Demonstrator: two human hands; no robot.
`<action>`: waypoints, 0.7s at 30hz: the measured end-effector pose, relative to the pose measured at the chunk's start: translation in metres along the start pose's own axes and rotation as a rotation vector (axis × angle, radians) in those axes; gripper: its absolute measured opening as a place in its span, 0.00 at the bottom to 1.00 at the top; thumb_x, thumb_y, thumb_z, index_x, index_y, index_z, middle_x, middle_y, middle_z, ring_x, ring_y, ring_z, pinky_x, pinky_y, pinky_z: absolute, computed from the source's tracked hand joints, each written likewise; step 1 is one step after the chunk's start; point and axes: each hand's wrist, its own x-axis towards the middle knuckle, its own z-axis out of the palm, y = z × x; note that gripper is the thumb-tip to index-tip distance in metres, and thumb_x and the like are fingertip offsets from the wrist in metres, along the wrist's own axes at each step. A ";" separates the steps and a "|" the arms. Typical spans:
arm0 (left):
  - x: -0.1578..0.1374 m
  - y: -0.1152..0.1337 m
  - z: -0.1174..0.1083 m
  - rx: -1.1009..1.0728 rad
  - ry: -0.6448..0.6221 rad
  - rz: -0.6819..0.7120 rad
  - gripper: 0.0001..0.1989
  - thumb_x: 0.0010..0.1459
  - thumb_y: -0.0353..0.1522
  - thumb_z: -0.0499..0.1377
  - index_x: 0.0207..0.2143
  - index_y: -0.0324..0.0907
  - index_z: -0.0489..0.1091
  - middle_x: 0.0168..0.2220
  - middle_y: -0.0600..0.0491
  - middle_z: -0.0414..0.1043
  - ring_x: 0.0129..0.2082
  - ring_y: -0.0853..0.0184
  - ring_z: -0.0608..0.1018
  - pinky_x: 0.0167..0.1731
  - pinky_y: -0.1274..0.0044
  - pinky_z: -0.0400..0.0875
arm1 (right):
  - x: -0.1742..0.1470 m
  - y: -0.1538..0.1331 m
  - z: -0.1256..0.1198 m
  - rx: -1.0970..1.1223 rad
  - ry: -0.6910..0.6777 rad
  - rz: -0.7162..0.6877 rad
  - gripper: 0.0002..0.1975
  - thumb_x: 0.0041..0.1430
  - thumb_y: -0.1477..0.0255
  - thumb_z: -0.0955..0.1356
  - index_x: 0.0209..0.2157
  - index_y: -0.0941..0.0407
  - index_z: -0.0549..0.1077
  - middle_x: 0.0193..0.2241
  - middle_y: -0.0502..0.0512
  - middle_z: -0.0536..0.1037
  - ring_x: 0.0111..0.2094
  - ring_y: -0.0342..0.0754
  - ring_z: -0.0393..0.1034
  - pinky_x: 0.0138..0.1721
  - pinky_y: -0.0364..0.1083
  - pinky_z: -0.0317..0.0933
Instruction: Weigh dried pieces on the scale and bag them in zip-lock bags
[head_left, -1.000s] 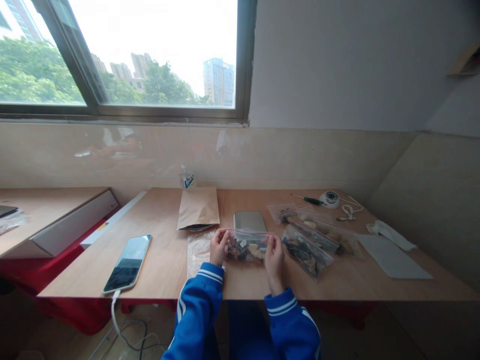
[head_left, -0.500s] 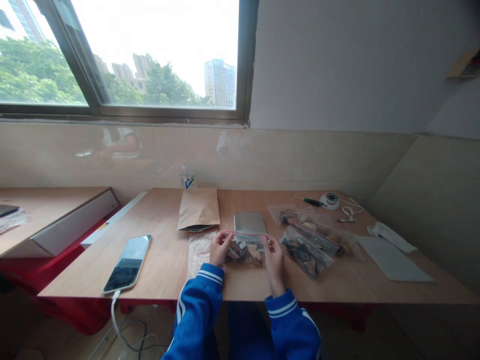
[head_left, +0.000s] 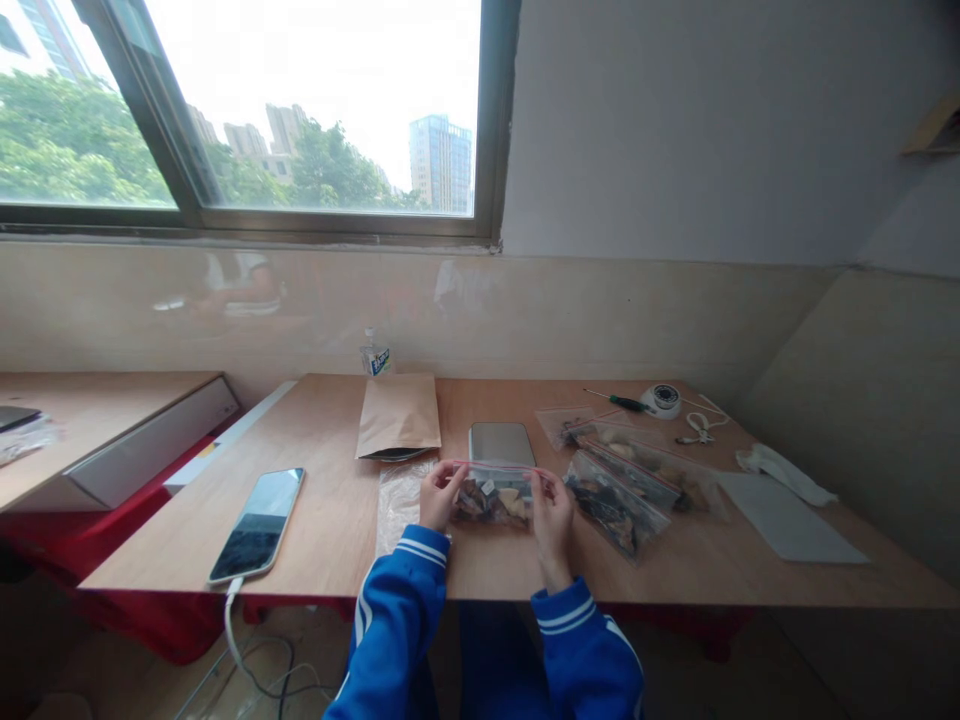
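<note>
Between my two hands is a clear zip bag (head_left: 493,505) with a red-pink strip along its top edge. Dark brown and pale dried pieces and a small white packet show through it. My left hand (head_left: 441,494) pinches the left end of the strip, and my right hand (head_left: 553,512) pinches the right end. Just behind the bag lies a flat silver-grey device (head_left: 500,442), partly covered by it. Beside my right hand are more filled zip bags (head_left: 611,505), overlapping one another. Left of my left hand, clear plastic packaging (head_left: 397,500) lies flat.
A brown paper pouch (head_left: 399,415) lies at the back, a bottle (head_left: 373,355) behind it. On the left is a phone (head_left: 259,525) with a cable. A screwdriver (head_left: 626,402), dome camera (head_left: 663,401), white cloth (head_left: 784,474) and white sheet (head_left: 795,520) occupy the right.
Both hands keep their pinch on the zip bag's top edge. My right hand has shifted very slightly to the right; the things on the table lie as before.
</note>
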 end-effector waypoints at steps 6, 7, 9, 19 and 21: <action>0.000 0.000 0.000 -0.010 -0.006 -0.005 0.17 0.43 0.43 0.68 0.28 0.39 0.74 0.26 0.53 0.76 0.27 0.68 0.76 0.29 0.79 0.69 | -0.001 -0.005 0.002 0.170 -0.124 0.163 0.26 0.53 0.55 0.69 0.48 0.58 0.69 0.32 0.56 0.80 0.34 0.50 0.75 0.34 0.46 0.67; -0.001 0.000 0.000 -0.015 -0.008 -0.006 0.17 0.43 0.43 0.68 0.28 0.39 0.74 0.26 0.53 0.76 0.28 0.68 0.77 0.29 0.79 0.69 | -0.001 -0.006 0.002 0.150 -0.134 0.153 0.24 0.53 0.55 0.69 0.44 0.58 0.71 0.31 0.56 0.80 0.34 0.50 0.75 0.35 0.46 0.67; -0.001 0.002 0.000 -0.033 -0.019 -0.009 0.17 0.44 0.43 0.67 0.29 0.39 0.73 0.27 0.52 0.77 0.29 0.68 0.77 0.30 0.78 0.70 | -0.001 -0.008 0.002 0.090 -0.128 0.108 0.20 0.52 0.55 0.69 0.35 0.58 0.74 0.29 0.56 0.80 0.34 0.50 0.75 0.37 0.47 0.67; -0.002 0.003 0.000 -0.030 -0.004 0.007 0.17 0.43 0.43 0.68 0.26 0.39 0.71 0.24 0.55 0.73 0.26 0.70 0.75 0.27 0.80 0.68 | -0.001 -0.006 -0.001 -0.023 -0.058 0.028 0.19 0.51 0.55 0.69 0.32 0.59 0.76 0.28 0.56 0.80 0.32 0.51 0.75 0.37 0.49 0.68; -0.003 0.002 0.001 -0.034 0.010 -0.002 0.17 0.42 0.42 0.68 0.25 0.39 0.69 0.22 0.57 0.71 0.23 0.72 0.73 0.25 0.81 0.65 | -0.001 -0.006 -0.001 -0.048 -0.039 0.018 0.19 0.52 0.55 0.69 0.33 0.59 0.76 0.29 0.56 0.80 0.32 0.51 0.75 0.38 0.49 0.68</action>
